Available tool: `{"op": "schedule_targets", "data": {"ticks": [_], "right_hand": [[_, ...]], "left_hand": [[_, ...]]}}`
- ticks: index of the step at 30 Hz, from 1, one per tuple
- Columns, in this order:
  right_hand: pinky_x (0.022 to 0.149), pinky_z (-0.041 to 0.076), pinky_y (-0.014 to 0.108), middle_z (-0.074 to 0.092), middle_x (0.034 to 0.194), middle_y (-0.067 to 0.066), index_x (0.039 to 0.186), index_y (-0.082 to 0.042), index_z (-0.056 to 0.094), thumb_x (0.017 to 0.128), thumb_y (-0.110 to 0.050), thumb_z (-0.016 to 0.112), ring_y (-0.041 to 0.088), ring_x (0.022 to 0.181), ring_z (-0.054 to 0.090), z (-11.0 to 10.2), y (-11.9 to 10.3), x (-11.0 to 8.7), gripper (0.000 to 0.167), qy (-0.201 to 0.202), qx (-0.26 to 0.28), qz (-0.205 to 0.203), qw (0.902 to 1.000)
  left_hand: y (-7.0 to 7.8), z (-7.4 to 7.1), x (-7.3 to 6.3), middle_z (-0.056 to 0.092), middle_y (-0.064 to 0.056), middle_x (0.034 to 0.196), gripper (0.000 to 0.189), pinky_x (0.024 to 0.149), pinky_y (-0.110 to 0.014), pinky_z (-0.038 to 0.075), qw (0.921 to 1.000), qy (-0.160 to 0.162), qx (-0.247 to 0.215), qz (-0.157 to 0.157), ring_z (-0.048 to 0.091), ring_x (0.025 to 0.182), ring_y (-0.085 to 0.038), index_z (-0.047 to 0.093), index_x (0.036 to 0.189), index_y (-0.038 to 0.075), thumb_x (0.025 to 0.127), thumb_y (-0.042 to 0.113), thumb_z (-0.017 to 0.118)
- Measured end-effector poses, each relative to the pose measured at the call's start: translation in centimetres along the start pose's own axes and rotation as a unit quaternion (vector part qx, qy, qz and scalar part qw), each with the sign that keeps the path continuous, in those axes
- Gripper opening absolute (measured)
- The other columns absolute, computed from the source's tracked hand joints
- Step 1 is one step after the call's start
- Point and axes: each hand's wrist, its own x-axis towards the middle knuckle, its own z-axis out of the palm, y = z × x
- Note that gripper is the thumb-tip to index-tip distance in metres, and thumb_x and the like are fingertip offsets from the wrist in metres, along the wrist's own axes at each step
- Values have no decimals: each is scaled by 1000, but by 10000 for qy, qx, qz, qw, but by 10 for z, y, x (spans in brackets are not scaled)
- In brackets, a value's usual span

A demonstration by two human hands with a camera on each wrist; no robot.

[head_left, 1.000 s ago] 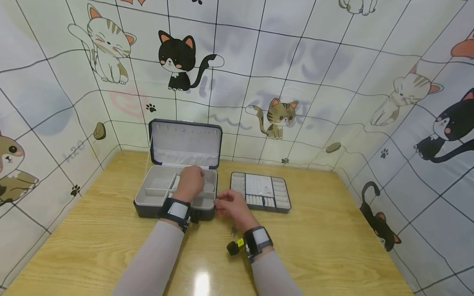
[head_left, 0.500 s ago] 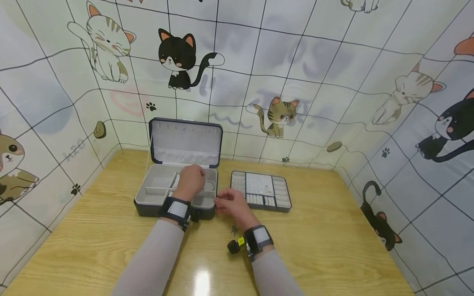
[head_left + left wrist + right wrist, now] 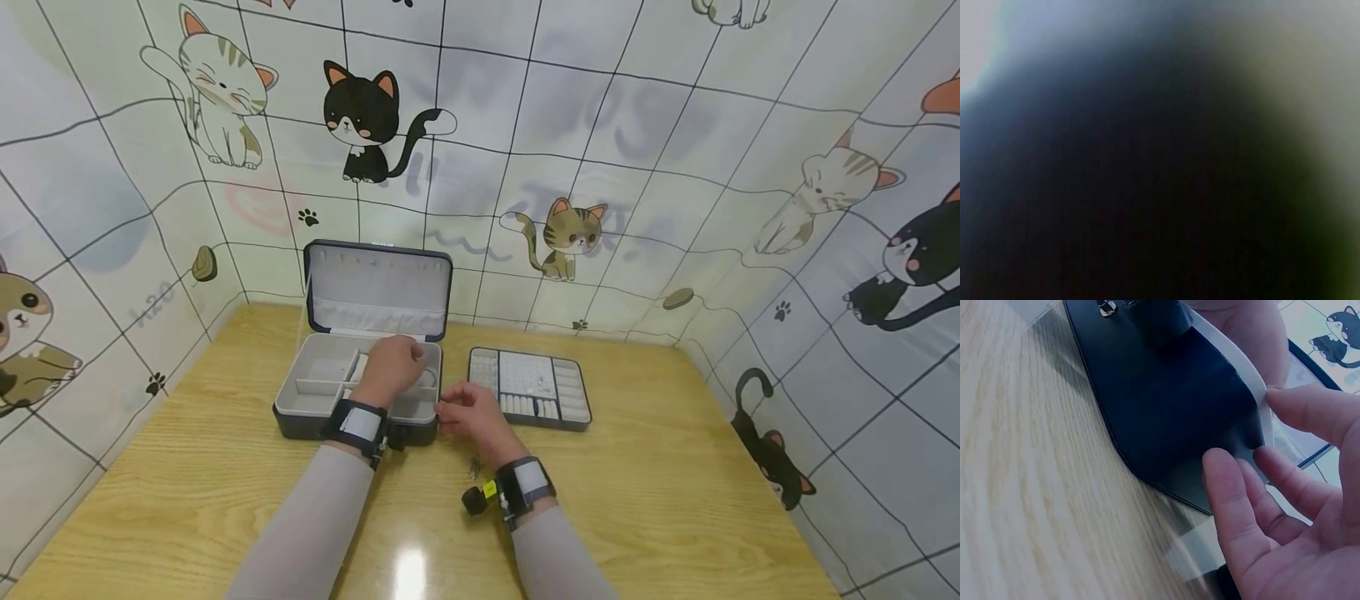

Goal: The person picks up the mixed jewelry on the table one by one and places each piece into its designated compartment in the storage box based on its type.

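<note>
A dark jewelry box (image 3: 302, 427) with a pale lining stands with its lid (image 3: 377, 292) raised. My left hand (image 3: 388, 368) reaches down into it over the dividers, its fingertips hidden behind the back of the hand. Beside it, in the rear right compartment, part of a thin ring-shaped piece (image 3: 430, 376) shows. My right hand (image 3: 472, 414) is at the box's front right corner. In the right wrist view its fingertips (image 3: 1221, 464) rest lightly against the dark side and pale rim, fingers loosely bent. Dark blur fills most of the left wrist view.
A flat jewelry tray (image 3: 582, 422) with ring rolls and small sections lies right of the box, a few small pieces on it. A small metallic item (image 3: 474, 467) lies on the wooden table (image 3: 645, 500) near my right wrist. Cat-printed curtains (image 3: 480, 167) enclose the table.
My left hand has shifted slightly to the right inside the box, covering more of the ring-shaped piece. The right hand stays at the corner.
</note>
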Motion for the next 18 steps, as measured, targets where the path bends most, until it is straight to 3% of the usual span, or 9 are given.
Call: {"op": "schedule_targets", "data": {"ticks": [6, 11, 18], "right_hand": [[86, 65, 40, 74, 107, 9, 120, -1, 66, 97, -18, 76, 18, 88, 74, -9, -1, 0, 30, -272, -291, -81, 9992], [84, 64, 39, 74, 105, 10, 122, -3, 68, 99, -20, 73, 21, 88, 74, -25, -2, -1, 29, -515, -986, -194, 9936], [76, 55, 31, 70, 84, 2, 107, -9, 79, 96, -18, 73, 16, 73, 65, -49, -7, -8, 15, -1044, -2375, -396, 9649]], "left_hand": [[12, -2, -4, 78, -13, 108, 26, 83, -44, 57, 9986, 121, 61, 507, 69, 92, -28, 77, 115, 4, 100, 22, 66], [19, -7, -7, 78, -12, 104, 24, 79, -43, 57, 9971, 258, -118, 703, 69, 89, -26, 77, 112, 5, 100, 23, 66], [20, -10, -10, 78, -12, 105, 23, 83, -44, 59, 9969, 143, -92, 768, 71, 93, -27, 77, 113, 5, 99, 21, 67]]}}
